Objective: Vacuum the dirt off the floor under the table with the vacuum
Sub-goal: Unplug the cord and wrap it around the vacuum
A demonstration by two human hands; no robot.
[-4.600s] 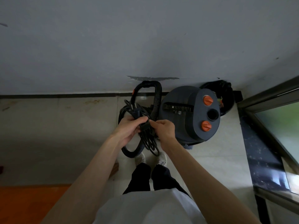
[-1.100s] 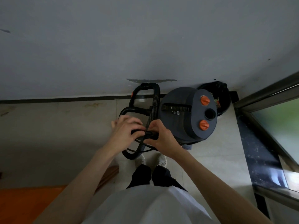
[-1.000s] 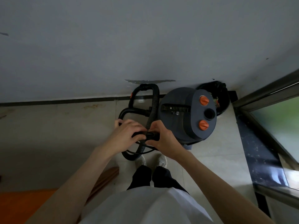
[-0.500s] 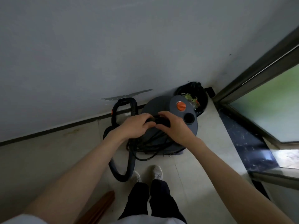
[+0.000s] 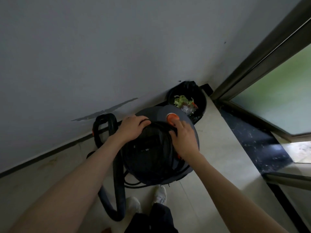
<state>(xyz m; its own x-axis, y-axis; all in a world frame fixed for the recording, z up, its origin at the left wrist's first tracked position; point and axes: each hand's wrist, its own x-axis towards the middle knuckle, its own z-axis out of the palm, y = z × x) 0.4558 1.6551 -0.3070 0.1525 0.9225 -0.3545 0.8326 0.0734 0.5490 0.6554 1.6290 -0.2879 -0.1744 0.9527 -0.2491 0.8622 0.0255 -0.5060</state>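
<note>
beyond the fingers, a black bin (image 5: 200, 105) holds green scraps (image 5: 181, 99) and clear plastic. the vacuum (image 5: 159, 148) is a dark grey drum with an orange knob (image 5: 172, 117), under both hands. the left hand (image 5: 133, 127) and right hand (image 5: 184, 139) curl around the black cord (image 5: 152, 163) on top. the hose (image 5: 116, 187) loops left; the drum's base is hidden.

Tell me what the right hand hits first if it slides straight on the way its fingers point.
Probably the orange knob on the vacuum lid: the right hand points up at it, fingertips nearly touching. Depth is unclear.
</note>
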